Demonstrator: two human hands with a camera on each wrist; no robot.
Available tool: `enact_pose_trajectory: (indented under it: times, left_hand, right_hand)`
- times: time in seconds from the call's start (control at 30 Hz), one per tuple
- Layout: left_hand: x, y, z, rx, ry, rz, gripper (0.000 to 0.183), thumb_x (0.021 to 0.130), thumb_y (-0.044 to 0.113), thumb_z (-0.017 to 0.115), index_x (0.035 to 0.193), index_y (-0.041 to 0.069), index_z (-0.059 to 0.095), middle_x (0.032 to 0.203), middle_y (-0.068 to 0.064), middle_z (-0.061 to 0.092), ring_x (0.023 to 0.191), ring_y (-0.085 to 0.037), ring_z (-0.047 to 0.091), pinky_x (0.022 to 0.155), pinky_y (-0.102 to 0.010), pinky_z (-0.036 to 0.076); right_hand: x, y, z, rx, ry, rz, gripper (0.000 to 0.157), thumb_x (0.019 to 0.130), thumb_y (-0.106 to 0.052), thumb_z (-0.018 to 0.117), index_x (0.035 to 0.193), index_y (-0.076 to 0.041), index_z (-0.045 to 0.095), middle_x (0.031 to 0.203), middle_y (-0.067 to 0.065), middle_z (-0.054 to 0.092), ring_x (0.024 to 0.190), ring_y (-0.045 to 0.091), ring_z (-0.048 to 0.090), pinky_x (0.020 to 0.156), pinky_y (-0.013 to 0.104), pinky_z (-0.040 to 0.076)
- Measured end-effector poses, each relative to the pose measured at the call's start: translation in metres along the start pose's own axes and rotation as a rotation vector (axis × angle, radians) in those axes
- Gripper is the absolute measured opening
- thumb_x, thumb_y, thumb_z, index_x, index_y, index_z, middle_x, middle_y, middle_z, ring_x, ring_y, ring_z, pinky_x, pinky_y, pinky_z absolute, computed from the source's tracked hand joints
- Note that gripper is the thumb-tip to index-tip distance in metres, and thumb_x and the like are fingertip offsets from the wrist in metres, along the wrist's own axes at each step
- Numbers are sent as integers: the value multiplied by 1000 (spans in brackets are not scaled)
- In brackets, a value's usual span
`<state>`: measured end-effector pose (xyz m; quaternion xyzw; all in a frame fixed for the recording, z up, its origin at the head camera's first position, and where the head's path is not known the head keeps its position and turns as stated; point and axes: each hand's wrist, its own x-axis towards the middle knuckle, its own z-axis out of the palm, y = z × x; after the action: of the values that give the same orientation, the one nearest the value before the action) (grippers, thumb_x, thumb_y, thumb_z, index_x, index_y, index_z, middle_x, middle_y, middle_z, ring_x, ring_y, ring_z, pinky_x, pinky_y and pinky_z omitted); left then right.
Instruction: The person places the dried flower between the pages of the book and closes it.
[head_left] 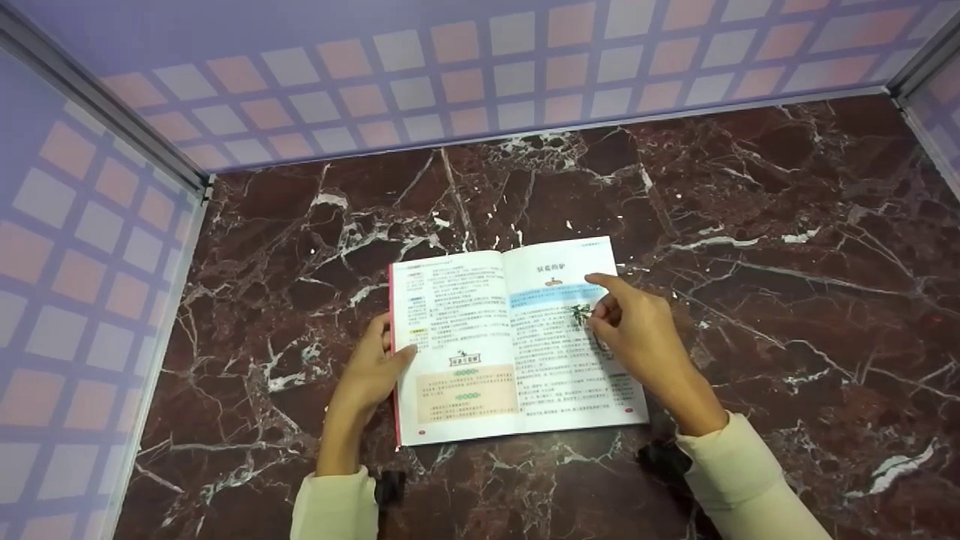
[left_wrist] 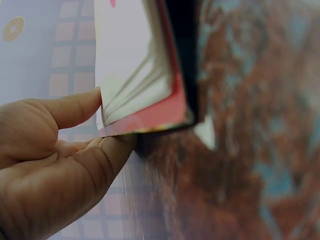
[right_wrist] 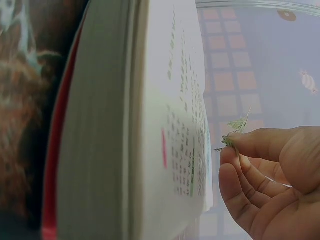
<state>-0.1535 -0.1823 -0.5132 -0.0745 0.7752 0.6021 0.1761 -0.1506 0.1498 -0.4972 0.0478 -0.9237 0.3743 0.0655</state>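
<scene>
An open book [head_left: 465, 394] with printed pages and a red cover edge lies on the dark marbled surface. At its left edge my left hand [head_left: 373, 367] grips the pages and cover, thumb on top and fingers underneath; the left wrist view shows this hold on the book's edge [left_wrist: 145, 112] closely. Over the right page, my right hand [head_left: 643, 330] pinches a small green plant sprig [right_wrist: 230, 140] between thumb and a finger. In the head view the sprig appears against the printed text, and the right wrist view shows it held above the page.
The reddish-brown marbled surface [head_left: 772, 300] has white veins and surrounds the book. Purple panels with pink and white squares stand behind [head_left: 450, 75] and at the left [head_left: 82, 247]. Another panel edge [head_left: 926, 142] shows at the far right.
</scene>
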Motion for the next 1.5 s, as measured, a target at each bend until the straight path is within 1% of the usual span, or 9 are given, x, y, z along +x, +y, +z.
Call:
enact_pose_trajectory:
  times: [0.17, 0.47, 0.9, 1.23, 1.4, 1.5]
  left_hand:
    - [0, 0, 0, -3, -4, -3, 58, 99, -4, 49, 153, 1, 26, 130, -27, 58, 91, -28, 70, 71, -34, 57]
    - [1, 0, -1, 12, -15, 0, 59, 99, -4, 48, 153, 1, 25, 129, -27, 58, 93, -29, 69, 73, -34, 56]
    - [1, -1, 0, 7, 4, 1, 58, 98, -5, 49, 152, 0, 27, 128, -28, 59, 90, -28, 69, 71, -34, 56]
    - [1, 1, 0, 31, 6, -3, 59, 99, -4, 50, 152, 0, 26, 129, -27, 58, 91, -28, 69, 71, -34, 56]
    - [1, 1, -1, 30, -2, -4, 58, 99, -4, 49, 152, 2, 26, 130, -25, 59, 94, -28, 69, 72, -34, 55]
    - [1, 1, -1, 24, -1, 0, 58, 99, -4, 49, 152, 1, 26, 130, -26, 59, 93, -27, 68, 72, -33, 55]
  right_hand:
    - [1, -1, 2, -6, 0, 6, 49, 79, 7, 73, 126, -4, 67, 75, 2, 67, 65, 14, 60, 62, 30, 48]
    - [1, -6, 8, 17, -30, 20, 49, 80, 8, 74, 128, -4, 66, 75, 2, 67, 64, 13, 59, 62, 29, 47]
    - [1, -9, 17, 33, -50, 8, 50, 78, 8, 76, 126, -2, 66, 72, 1, 65, 61, 11, 54, 61, 27, 45]
    - [1, -6, 19, 41, -74, 36, 50, 79, 6, 77, 127, -2, 66, 74, 2, 65, 63, 12, 55, 63, 29, 46]
    - [1, -5, 21, 40, -94, 62, 50, 81, 4, 75, 129, -3, 65, 75, 1, 65, 64, 12, 55, 64, 29, 46]
    - [1, -5, 21, 36, -97, 69, 50, 81, 2, 77, 130, -3, 64, 77, 1, 65, 65, 13, 57, 64, 30, 46]
